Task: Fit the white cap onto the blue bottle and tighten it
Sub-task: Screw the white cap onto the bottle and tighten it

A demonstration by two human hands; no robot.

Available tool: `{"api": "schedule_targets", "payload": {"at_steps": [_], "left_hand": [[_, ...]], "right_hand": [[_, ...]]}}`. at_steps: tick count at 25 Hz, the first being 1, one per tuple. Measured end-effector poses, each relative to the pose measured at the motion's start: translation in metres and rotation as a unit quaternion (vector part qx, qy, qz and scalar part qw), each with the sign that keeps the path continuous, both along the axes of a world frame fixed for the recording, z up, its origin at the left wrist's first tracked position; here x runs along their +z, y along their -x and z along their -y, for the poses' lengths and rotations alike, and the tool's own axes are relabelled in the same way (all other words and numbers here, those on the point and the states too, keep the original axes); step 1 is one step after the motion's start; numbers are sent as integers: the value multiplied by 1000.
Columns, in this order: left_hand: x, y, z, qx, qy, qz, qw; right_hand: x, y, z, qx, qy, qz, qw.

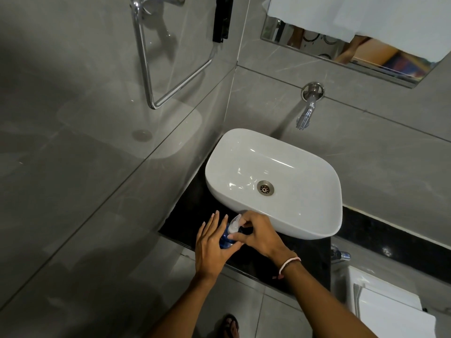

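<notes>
A blue bottle (pixel 224 239) stands on the black counter (pixel 192 215) just in front of the basin's near left corner. A white pump cap (pixel 234 224) sits on top of the bottle, its nozzle pointing up and away. My left hand (pixel 211 245) wraps the bottle's left side, with the upper fingers stretched straight and the thumb under the body. My right hand (pixel 258 234) comes from the right and pinches the cap's collar between thumb and fingers. Most of the bottle is hidden between the two hands.
A white basin (pixel 314 215) sits on the counter right behind the hands, under a chrome wall tap (pixel 306 113). A chrome towel ring (pixel 156 76) hangs on the left wall. A mirror (pixel 341 50) is at the top right, a white toilet tank (pixel 388 308) at the lower right.
</notes>
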State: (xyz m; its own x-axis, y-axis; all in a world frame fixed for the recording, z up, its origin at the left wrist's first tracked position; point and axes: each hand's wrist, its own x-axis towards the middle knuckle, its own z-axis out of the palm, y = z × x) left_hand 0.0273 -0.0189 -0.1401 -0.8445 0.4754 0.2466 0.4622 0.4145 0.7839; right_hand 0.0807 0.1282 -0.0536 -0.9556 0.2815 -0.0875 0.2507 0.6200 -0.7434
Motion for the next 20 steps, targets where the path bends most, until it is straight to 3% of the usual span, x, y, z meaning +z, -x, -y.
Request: {"api": "schedule_targets", "payload": {"at_steps": [5, 16, 20], "left_hand": [[0, 1, -2, -1, -5, -8, 1000], [-1, 2, -1, -2, 14, -15, 1000], [-1, 2, 0, -4, 19, -12, 1000]], "right_hand": [[-1, -4, -1, -1, 47, 1, 999], [-14, -4, 11, -117, 131, -42, 984], [-17, -9, 11, -85, 147, -49, 984]]}}
